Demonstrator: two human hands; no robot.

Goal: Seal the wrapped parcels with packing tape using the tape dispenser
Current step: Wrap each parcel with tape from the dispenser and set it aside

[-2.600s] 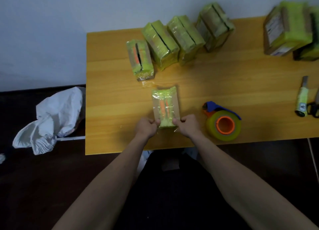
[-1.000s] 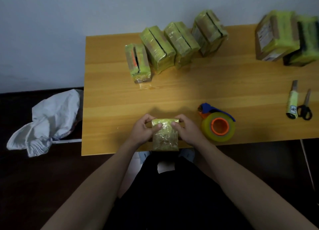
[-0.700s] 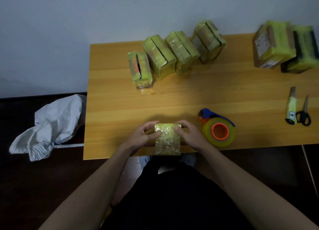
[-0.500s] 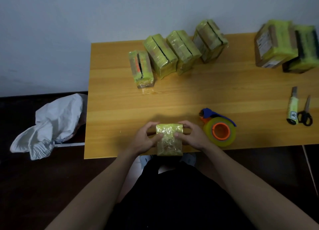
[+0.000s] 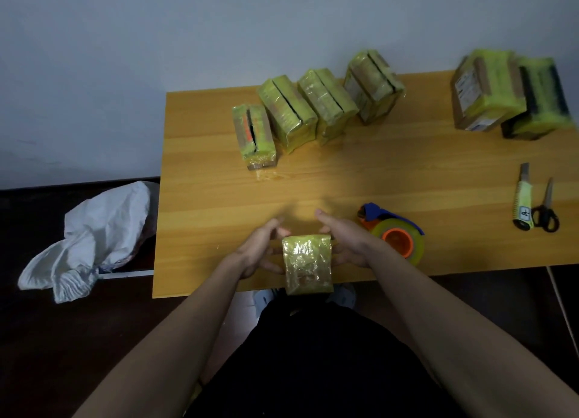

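Observation:
A small parcel [image 5: 307, 264] wrapped in yellow-green film stands on end at the near edge of the wooden table [image 5: 219, 198], its crinkled end face toward me. My left hand [image 5: 258, 250] holds its left side with curled fingers. My right hand [image 5: 344, 242] holds its right side, with one finger stretched out past the parcel's top. The tape dispenser [image 5: 398, 239], a blue handle with a clear roll on an orange core, lies on the table just right of my right hand; neither hand touches it.
Several wrapped parcels [image 5: 288, 113] lean in a row at the back. Two bigger ones [image 5: 485, 94] stand at the back right. A utility knife [image 5: 523, 198] and scissors [image 5: 545, 207] lie at the right. A white bag [image 5: 91, 235] lies on the floor to the left.
The parcel lay flat on the table, then both hands tipped it up on end at the near edge. My thumbs have since come off its top and my fingers have spread.

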